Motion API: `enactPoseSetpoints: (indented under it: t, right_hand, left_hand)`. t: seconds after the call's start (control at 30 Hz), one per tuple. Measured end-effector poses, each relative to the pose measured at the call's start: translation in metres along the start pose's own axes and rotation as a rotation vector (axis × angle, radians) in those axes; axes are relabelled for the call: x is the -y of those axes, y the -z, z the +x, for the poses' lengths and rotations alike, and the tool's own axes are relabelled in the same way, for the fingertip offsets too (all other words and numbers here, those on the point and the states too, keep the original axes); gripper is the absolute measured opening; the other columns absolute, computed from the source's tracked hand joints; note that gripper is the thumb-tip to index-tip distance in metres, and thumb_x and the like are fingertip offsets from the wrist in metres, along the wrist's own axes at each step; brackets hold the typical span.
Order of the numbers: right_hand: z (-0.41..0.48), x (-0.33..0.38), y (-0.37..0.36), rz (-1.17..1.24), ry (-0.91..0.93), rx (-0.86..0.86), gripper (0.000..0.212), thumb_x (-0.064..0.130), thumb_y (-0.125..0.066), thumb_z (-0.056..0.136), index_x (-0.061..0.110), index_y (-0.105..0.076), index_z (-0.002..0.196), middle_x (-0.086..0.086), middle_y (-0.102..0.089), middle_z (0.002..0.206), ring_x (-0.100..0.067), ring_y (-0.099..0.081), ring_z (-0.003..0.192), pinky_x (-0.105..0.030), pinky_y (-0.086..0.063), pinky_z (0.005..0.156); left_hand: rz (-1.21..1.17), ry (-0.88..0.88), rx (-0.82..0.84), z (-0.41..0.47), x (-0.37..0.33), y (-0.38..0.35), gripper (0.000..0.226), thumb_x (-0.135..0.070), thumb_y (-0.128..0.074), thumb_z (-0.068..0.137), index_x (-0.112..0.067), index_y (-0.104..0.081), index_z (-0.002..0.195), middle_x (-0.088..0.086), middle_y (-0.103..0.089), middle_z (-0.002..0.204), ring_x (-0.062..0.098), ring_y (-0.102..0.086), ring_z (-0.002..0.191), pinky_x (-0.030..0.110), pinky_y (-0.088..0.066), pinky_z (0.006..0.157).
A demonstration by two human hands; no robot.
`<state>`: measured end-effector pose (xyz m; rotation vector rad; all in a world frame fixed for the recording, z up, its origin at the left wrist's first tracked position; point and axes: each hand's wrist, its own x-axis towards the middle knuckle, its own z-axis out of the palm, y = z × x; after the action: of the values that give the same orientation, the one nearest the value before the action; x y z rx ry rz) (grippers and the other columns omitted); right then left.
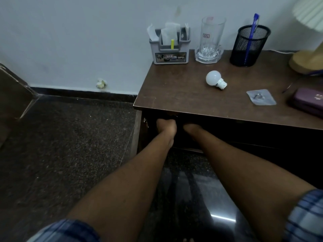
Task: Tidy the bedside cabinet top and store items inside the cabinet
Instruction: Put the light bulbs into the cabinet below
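Note:
The brown cabinet top (174,91) carries a grey organiser (170,51) with papers and a yellow marker, a glass mug (210,41), a black mesh pen cup (248,48) holding a blue pen (251,35), a white light bulb (215,79) lying on its side, a clear adhesive hook (261,97) and a purple case (309,102). Both arms reach into the dark cabinet opening (227,131) under the front edge. My left hand (166,127) looks curled; my right hand (190,128) is close beside it. Their fingers are lost in shadow.
A lamp with a wooden base (307,62) and pleated shade stands at the back right. The open cabinet door's edge (138,133) stands left of my hands. Dark speckled floor (70,145) spreads to the left, bounded by the white wall.

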<state>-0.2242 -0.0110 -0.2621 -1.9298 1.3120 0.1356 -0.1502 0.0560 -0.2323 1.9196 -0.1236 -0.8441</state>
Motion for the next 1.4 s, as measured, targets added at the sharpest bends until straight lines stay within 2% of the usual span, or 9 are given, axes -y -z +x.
enactPoseSetpoints:
  t: [0.07, 0.17, 0.27, 0.37, 0.53, 0.93, 1.03, 1.17, 1.4]
  right_hand:
    - [-0.008, -0.002, 0.000, 0.009, 0.003, -0.049, 0.050, 0.027, -0.029, 0.109, 0.012, -0.026, 0.157, -0.011, -0.024, 0.165, -0.028, -0.025, 0.151, -0.032, -0.022, 0.118]
    - [-0.023, -0.005, 0.002, 0.106, -0.023, -0.123, 0.048, 0.030, -0.039, 0.107, 0.012, -0.040, 0.151, -0.012, -0.038, 0.158, -0.030, -0.036, 0.145, -0.032, -0.029, 0.114]
    - [-0.043, -0.006, 0.003, 0.344, -0.055, -0.290, 0.044, 0.033, -0.065, 0.094, 0.007, -0.064, 0.129, -0.018, -0.062, 0.135, -0.035, -0.057, 0.125, -0.030, -0.044, 0.094]
    - [-0.070, -0.004, 0.009, 0.485, -0.031, -0.388, 0.035, 0.024, -0.082, 0.080, 0.004, -0.076, 0.107, -0.016, -0.074, 0.112, -0.029, -0.068, 0.109, -0.024, -0.045, 0.083]
    - [-0.108, -0.002, 0.015, 0.538, 0.008, -0.429, 0.026, 0.022, -0.088, 0.074, 0.008, -0.075, 0.092, -0.004, -0.074, 0.089, -0.018, -0.070, 0.090, -0.022, -0.049, 0.078]
    - [-0.195, 0.005, 0.056, 0.548, 0.125, -0.486, 0.034, 0.030, -0.086, 0.077, 0.008, -0.074, 0.101, -0.001, -0.074, 0.096, -0.009, -0.067, 0.087, -0.019, -0.049, 0.077]
    - [-0.212, 0.006, 0.075, 0.610, 0.163, -0.453, 0.031, 0.028, -0.083, 0.080, 0.011, -0.072, 0.104, -0.001, -0.075, 0.096, -0.013, -0.070, 0.088, -0.031, -0.058, 0.082]
    - [-0.228, 0.002, 0.101, 0.660, 0.212, -0.420, 0.035, 0.021, -0.083, 0.081, 0.012, -0.069, 0.112, -0.005, -0.073, 0.098, -0.020, -0.071, 0.094, -0.046, -0.059, 0.089]
    - [-0.222, -0.009, 0.138, 0.661, 0.218, -0.556, 0.039, 0.014, -0.080, 0.083, 0.008, -0.065, 0.119, -0.009, -0.068, 0.111, -0.022, -0.069, 0.099, -0.038, -0.057, 0.093]
  left_hand:
    - [-0.027, -0.016, 0.030, -0.008, 0.000, 0.003, 0.040, -0.010, -0.056, 0.091, -0.004, -0.058, 0.131, 0.014, -0.068, 0.124, 0.024, -0.062, 0.097, 0.028, -0.047, 0.080]
    - [-0.066, -0.028, 0.045, -0.024, 0.002, 0.006, 0.050, -0.016, -0.062, 0.090, -0.008, -0.052, 0.139, 0.013, -0.065, 0.130, 0.030, -0.064, 0.113, 0.030, -0.048, 0.086]
    - [-0.064, -0.027, 0.024, -0.039, 0.002, 0.010, 0.052, -0.016, -0.066, 0.090, -0.007, -0.050, 0.139, 0.016, -0.064, 0.132, 0.035, -0.063, 0.118, 0.036, -0.053, 0.095]
    - [-0.066, -0.032, 0.013, -0.055, 0.000, 0.017, 0.052, -0.014, -0.067, 0.090, -0.006, -0.052, 0.138, 0.018, -0.065, 0.131, 0.034, -0.064, 0.118, 0.041, -0.054, 0.100]
    - [-0.053, -0.067, 0.009, -0.086, -0.009, 0.030, 0.053, -0.015, -0.068, 0.090, -0.009, -0.051, 0.140, 0.016, -0.066, 0.130, 0.032, -0.064, 0.116, 0.029, -0.049, 0.088]
    - [-0.036, -0.151, 0.127, -0.150, -0.032, 0.054, 0.023, -0.017, -0.064, 0.091, -0.022, -0.061, 0.114, 0.008, -0.071, 0.109, 0.026, -0.070, 0.101, 0.047, -0.059, 0.095]
    - [0.008, -0.258, 0.211, -0.162, -0.043, 0.054, 0.017, -0.013, -0.063, 0.090, -0.025, -0.063, 0.101, 0.006, -0.072, 0.105, 0.026, -0.070, 0.102, 0.049, -0.057, 0.097]
    - [0.088, -0.413, 0.325, -0.169, -0.063, 0.048, 0.018, -0.008, -0.063, 0.091, -0.019, -0.066, 0.106, 0.009, -0.072, 0.108, 0.029, -0.070, 0.106, 0.051, -0.056, 0.099]
    - [0.093, -0.522, 0.319, -0.157, -0.094, 0.029, 0.019, -0.004, -0.066, 0.091, -0.012, -0.066, 0.108, 0.016, -0.069, 0.109, 0.035, -0.069, 0.106, 0.048, -0.056, 0.098]
